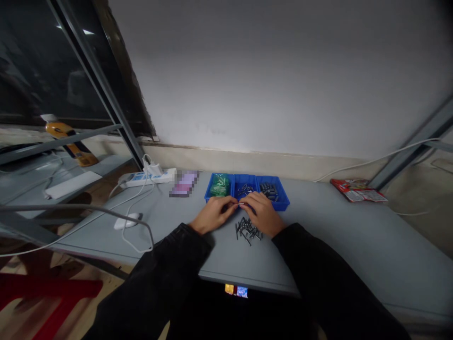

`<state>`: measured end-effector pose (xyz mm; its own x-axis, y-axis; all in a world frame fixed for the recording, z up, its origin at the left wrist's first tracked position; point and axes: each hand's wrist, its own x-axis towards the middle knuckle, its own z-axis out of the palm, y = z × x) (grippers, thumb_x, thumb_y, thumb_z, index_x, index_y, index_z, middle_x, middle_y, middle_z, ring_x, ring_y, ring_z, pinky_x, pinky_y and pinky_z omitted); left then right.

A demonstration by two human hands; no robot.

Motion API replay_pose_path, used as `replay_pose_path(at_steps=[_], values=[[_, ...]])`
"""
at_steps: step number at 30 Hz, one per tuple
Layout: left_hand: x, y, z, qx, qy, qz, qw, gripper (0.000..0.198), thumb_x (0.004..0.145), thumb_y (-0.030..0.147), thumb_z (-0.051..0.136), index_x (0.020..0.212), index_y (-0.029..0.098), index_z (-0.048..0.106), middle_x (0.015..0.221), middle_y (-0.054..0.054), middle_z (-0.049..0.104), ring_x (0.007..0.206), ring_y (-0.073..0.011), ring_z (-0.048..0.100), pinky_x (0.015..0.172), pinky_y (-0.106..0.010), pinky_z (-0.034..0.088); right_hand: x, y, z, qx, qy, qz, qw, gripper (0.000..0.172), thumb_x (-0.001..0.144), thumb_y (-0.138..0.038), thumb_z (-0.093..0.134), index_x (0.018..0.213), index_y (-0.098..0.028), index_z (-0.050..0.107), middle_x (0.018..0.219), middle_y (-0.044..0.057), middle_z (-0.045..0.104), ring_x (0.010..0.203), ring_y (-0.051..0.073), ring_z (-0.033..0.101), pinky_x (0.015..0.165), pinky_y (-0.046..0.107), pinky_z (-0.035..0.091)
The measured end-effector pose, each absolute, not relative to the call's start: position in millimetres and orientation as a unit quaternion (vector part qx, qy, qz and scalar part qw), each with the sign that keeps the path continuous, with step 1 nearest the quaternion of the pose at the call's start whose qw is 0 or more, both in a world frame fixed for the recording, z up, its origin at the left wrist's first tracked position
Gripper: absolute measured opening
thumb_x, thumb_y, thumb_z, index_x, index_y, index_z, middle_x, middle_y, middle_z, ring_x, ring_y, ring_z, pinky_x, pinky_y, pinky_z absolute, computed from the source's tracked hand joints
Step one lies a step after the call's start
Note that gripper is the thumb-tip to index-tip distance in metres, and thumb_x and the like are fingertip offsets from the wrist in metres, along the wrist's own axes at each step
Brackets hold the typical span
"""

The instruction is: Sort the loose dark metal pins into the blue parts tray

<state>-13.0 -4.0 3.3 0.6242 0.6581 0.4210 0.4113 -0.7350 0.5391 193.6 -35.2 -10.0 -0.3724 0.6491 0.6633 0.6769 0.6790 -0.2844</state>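
My left hand [214, 213] and my right hand [262, 212] meet over the grey table [354, 236], fingers pinched together on a small thin metal piece [241, 204] held between them. Just below the hands lies a loose pile of dark screws [248, 230]. Right behind the hands stand three blue bins: the left bin [218, 186] holds green plastic plugs, the middle bin [245, 188] a few small metal parts, the right bin [272, 191] dark screws. Both my sleeves are black.
A white power strip [146, 177] with plugged cables lies at the back left, a white mouse-like object [126, 220] nearer the left edge. A red packet [357, 190] sits at the back right. A yellow tool [72, 144] rests on the left shelf. A red stool [53, 297] stands below left.
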Motion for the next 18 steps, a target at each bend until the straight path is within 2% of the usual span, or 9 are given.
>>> replay_pose_path(at_steps=[6, 13, 18], values=[[-13.0, -4.1, 3.9, 0.886, 0.297, 0.298, 0.195, 0.023, 0.101, 0.029, 0.050, 0.099, 0.015, 0.068, 0.081, -0.002, 0.068, 0.069, -0.0127, 0.058, 0.068, -0.026, 0.042, 193.1, -35.9, -9.9, -0.393, -0.829, -0.009, 0.397, 0.012, 0.100, -0.019, 0.050, 0.094, -0.019, 0.060, 0.093, 0.005, 0.066, 0.092, 0.020, 0.058, 0.088, 0.038, 0.041], [-11.4, -5.7, 5.7, 0.886, 0.295, 0.301, 0.195, 0.022, 0.099, 0.030, 0.053, 0.095, 0.015, 0.070, 0.074, -0.001, 0.066, 0.064, -0.0117, 0.055, 0.063, -0.025, 0.040, 194.9, -34.3, -10.8, -0.414, -0.829, -0.040, 0.374, 0.022, 0.103, -0.025, 0.045, 0.087, -0.020, 0.060, 0.087, 0.005, 0.065, 0.088, 0.021, 0.055, 0.084, 0.038, 0.039], [-11.9, -4.4, 4.9, 0.886, 0.294, 0.302, 0.192, 0.022, 0.099, 0.029, 0.053, 0.094, 0.014, 0.069, 0.075, -0.001, 0.065, 0.065, -0.0118, 0.054, 0.064, -0.025, 0.040, 194.0, -35.6, -11.5, -0.409, -0.824, -0.011, 0.392, 0.010, 0.101, -0.022, 0.049, 0.103, -0.020, 0.058, 0.098, 0.006, 0.066, 0.095, 0.022, 0.056, 0.091, 0.039, 0.040]])
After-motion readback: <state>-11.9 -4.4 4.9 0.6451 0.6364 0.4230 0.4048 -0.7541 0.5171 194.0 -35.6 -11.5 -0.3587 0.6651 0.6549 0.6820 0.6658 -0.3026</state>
